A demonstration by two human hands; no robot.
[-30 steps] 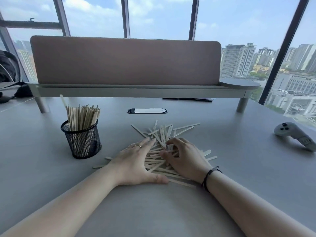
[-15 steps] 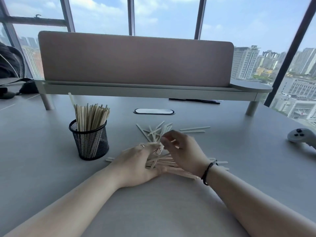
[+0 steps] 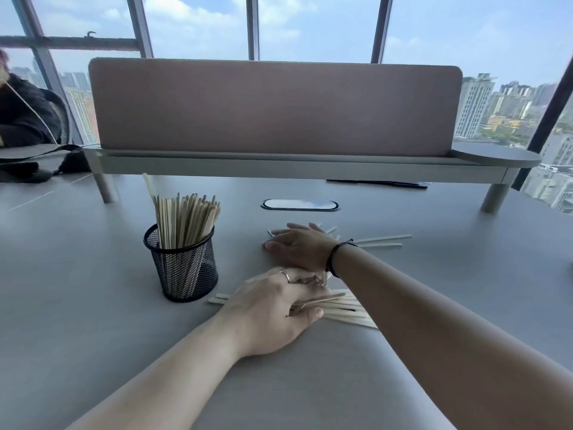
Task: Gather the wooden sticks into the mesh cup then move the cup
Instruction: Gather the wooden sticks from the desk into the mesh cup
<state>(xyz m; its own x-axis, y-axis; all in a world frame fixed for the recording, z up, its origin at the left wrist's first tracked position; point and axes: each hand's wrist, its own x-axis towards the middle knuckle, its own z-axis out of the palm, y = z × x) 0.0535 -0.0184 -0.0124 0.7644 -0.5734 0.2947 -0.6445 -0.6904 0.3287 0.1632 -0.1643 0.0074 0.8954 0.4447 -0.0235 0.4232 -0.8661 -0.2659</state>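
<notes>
A black mesh cup (image 3: 183, 268) stands on the grey desk (image 3: 93, 305), left of centre, with several wooden sticks (image 3: 186, 218) upright in it. More wooden sticks lie loose on the desk in a bundle (image 3: 344, 308) and a few farther back (image 3: 383, 240). My left hand (image 3: 273, 308) grips the near bundle, thumb under and fingers curled over it. My right hand (image 3: 297, 246) lies flat with straight fingers on the far sticks, right of the cup.
A pink divider panel on a raised shelf (image 3: 279, 162) crosses the back of the desk. A cable port (image 3: 299, 204) sits behind the sticks. A black pen (image 3: 376, 183) lies under the shelf. A person in dark clothes (image 3: 21, 113) sits far left.
My right hand has left the pile and reached back to lie flat over the far sticks. My left hand has curled round the near bundle. The view has tilted and moved closer.
</notes>
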